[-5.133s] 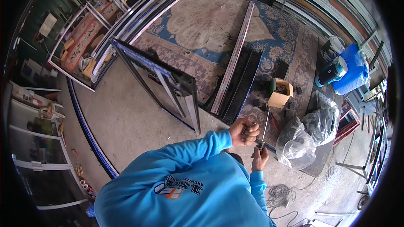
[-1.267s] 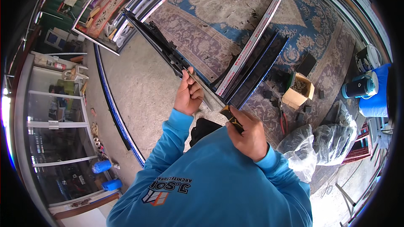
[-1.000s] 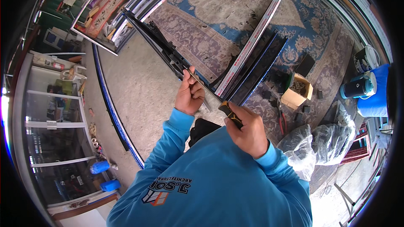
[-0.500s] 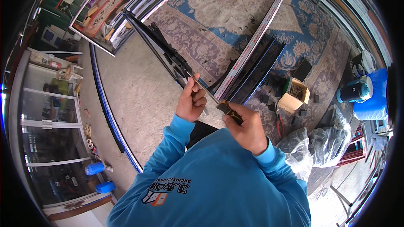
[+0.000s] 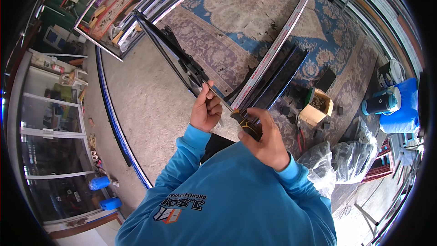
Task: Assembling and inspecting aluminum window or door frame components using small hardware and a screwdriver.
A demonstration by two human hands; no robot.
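My right hand (image 5: 267, 140) is curled loosely round the black-and-yellow handle of a screwdriver (image 5: 246, 125), the thumb below and the fingers above. From the handle its thin metal shaft slants up and left to my left hand (image 5: 205, 109). There the thumb and forefinger pinch round the shaft near its tip; whether a screw sits between them is hidden. The tip meets the near end of a long dark hinge arm (image 5: 182, 57), which lies along a slim black metal frame (image 5: 159, 45). A small clear strip shows below my left fingers.
A white-taped profile (image 5: 273, 52) and dark profiles (image 5: 284, 75) lie on the patterned carpet (image 5: 246, 0). To the right are an open cardboard box (image 5: 317, 107) of small hardware, red-handled pliers (image 5: 301, 139), plastic wrapping (image 5: 353, 159) and a blue jug (image 5: 403, 109). Glazed panels (image 5: 54, 132) stand left.
My right fingers have loosened and spread round the screwdriver handle, which has turned and shifted slightly left. My left hand keeps its pinch at nearly the same place.
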